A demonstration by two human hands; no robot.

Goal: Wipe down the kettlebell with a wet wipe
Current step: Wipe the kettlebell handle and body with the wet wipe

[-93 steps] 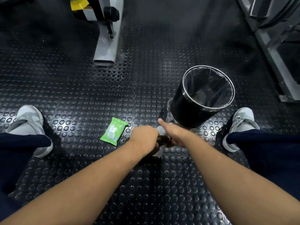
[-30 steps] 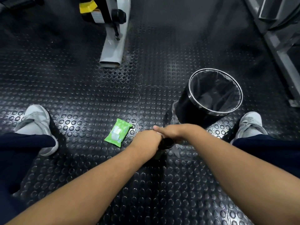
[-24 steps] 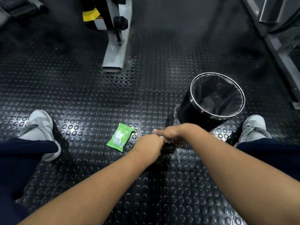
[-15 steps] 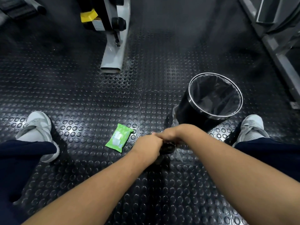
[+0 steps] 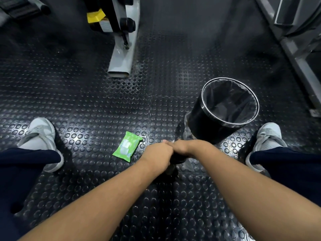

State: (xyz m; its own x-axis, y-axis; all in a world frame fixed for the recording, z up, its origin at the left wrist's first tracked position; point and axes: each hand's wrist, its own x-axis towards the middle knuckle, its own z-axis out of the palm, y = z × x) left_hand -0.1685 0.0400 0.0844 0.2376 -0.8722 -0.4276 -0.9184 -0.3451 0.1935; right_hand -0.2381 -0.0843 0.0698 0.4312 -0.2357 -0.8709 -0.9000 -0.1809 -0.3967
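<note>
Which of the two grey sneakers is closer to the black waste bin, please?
The right-foot sneaker, just beside the waste bin; the left-foot sneaker sits far across the floor, beyond the green wipe pack.

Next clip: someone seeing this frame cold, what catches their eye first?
Probably the bright green wipe pack lying on the dark studded floor, just left of the left hand and right hand, bunched together over a mostly hidden dark kettlebell. Next, the black lined bin just beyond the right hand.
</note>
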